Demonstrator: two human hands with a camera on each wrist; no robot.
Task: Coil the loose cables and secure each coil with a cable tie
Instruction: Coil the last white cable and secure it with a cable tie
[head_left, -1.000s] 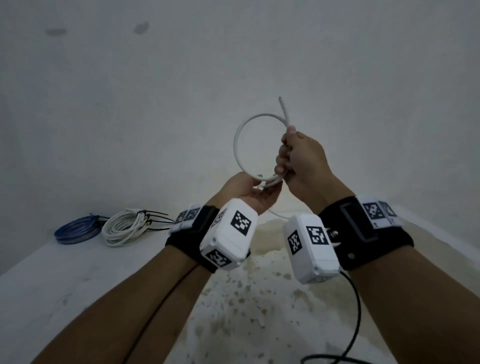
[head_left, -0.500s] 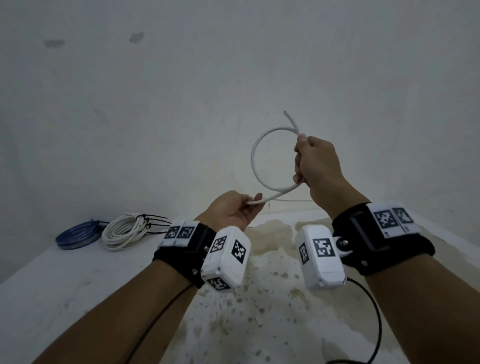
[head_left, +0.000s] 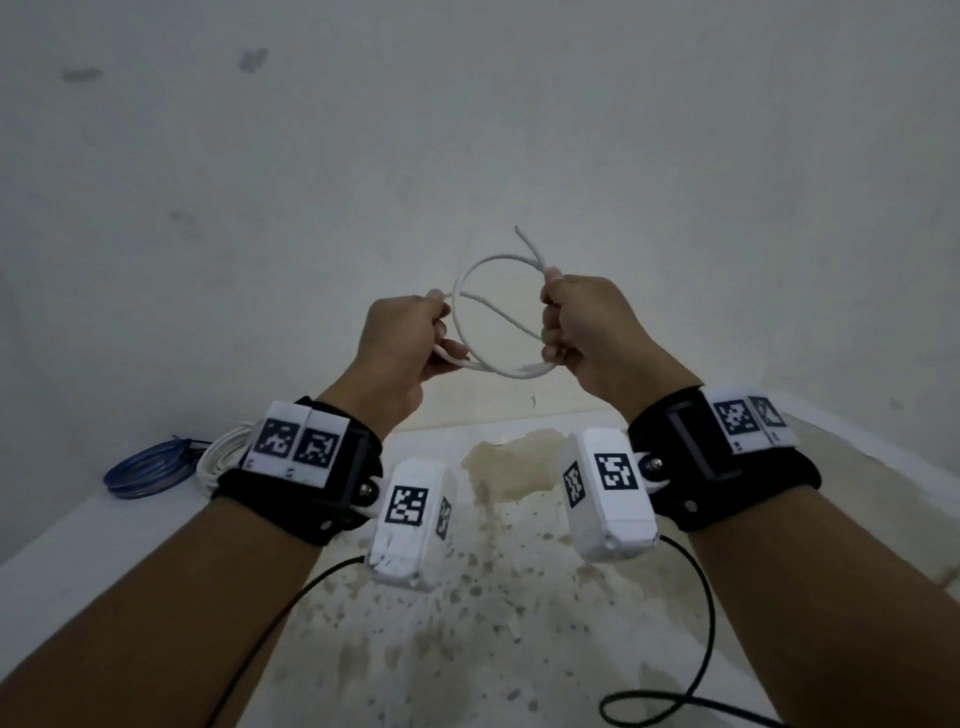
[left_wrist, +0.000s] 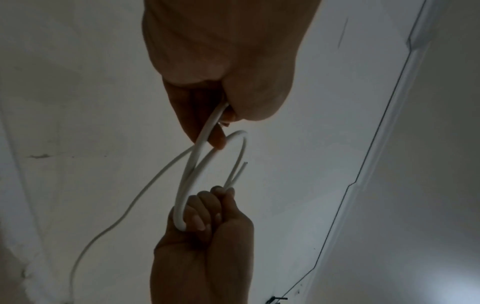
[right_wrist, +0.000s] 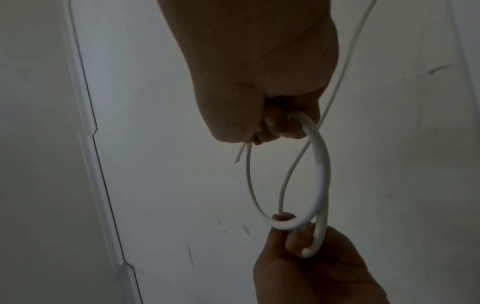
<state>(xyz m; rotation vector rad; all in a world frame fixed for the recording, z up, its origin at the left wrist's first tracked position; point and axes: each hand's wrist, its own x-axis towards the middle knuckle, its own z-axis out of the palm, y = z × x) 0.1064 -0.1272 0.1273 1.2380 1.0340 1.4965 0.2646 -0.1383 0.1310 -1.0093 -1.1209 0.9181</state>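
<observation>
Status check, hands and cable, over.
Left hand and right hand both grip white cable. One loop formed, no tie yet. Nothing obstructing.

left hand (head_left: 402, 345): raised, fingers curled | right hand (head_left: 589, 327): raised, fisted

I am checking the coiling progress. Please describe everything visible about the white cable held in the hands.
The white cable is thin, round and smooth, plastic-looking. It forms a loop held in the air before the wall. The right hand grips one side, where the cut end sticks up past the fist. The left hand holds the opposite side. A loose length trails away from the loop. No tie is on it.
</observation>
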